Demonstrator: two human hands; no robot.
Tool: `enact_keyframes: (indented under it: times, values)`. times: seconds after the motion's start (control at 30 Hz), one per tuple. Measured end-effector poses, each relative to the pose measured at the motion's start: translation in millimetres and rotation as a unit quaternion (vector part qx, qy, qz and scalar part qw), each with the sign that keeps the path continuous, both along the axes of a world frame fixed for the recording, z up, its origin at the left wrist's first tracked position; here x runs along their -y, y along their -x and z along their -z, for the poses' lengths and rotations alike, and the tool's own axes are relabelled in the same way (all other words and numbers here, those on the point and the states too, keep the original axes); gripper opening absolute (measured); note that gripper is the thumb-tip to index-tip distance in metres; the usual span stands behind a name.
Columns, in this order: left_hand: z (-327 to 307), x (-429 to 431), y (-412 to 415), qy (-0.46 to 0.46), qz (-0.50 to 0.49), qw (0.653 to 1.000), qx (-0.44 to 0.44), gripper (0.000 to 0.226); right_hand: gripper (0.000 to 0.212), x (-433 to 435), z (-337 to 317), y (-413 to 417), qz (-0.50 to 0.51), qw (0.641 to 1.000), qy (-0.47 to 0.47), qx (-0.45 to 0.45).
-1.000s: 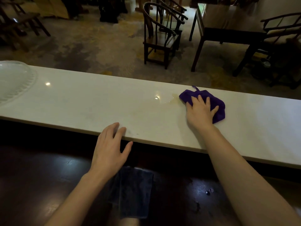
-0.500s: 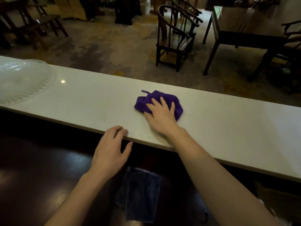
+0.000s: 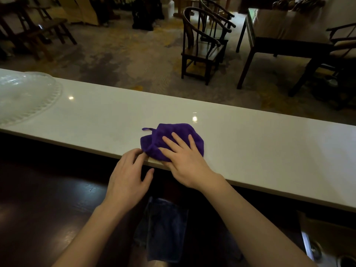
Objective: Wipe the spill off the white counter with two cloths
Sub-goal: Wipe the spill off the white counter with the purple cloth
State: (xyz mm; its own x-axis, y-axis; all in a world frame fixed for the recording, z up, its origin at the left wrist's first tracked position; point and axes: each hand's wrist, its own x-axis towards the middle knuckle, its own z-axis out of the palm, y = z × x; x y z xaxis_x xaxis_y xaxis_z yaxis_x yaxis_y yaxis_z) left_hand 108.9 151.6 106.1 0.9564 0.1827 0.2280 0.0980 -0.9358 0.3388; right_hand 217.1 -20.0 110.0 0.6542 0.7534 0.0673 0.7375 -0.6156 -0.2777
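A bunched purple cloth (image 3: pixel 173 132) lies on the long white counter (image 3: pixel 260 143), close to its near edge. My right hand (image 3: pixel 185 157) presses flat on the cloth with fingers spread. My left hand (image 3: pixel 129 174) rests at the counter's near edge, its fingertips touching the cloth's left corner. A dark blue cloth (image 3: pixel 163 228) lies lower down on the dark wooden surface (image 3: pixel 42 199), between my forearms. No wet patch shows on the counter beyond a light glint.
A clear glass dome cover (image 3: pixel 25 95) sits on the counter's far left end. Beyond the counter are wooden chairs (image 3: pixel 202 47) and a dark table (image 3: pixel 285 37) on a carpeted floor. A metal fixture (image 3: pixel 316 249) shows at bottom right.
My right hand has dragged the purple cloth leftward and toward the near edge. My left hand has moved right until its fingertips touch the cloth.
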Motion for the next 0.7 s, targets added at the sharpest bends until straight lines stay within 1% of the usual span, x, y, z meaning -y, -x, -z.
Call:
enact_keyframes:
  times: [0.17, 0.23, 0.33, 0.53, 0.7]
  values:
    - [2.7, -3.1, -0.3, -0.007, -0.006, 1.0, -0.001, 0.041, 0.052, 50.0, -1.7, 6.9, 0.03, 0.999, 0.013, 0.01]
    - [2.5, -3.2, -0.3, -0.008, -0.006, 1.0, -0.001, 0.04, 0.053, 74.1, -2.3, 7.6, 0.057, 0.998, 0.02, 0.013]
    - [1.6, -2.9, -0.4, -0.011, -0.004, 1.0, -0.005, 0.041, 0.049, 111.4, -3.3, 4.6, 0.115, 0.993, 0.002, 0.004]
    - [0.5, -1.0, -1.7, -0.014, -0.008, 1.0, -0.01, 0.041, 0.05, 178.1, -4.4, -11.8, 0.265, 0.964, 0.003, -0.015]
    - [1.7, 3.3, -5.9, -0.011, -0.001, 1.0, -0.012, 0.041, 0.05, 201.1, -7.3, -27.1, 0.351, 0.936, 0.024, -0.026]
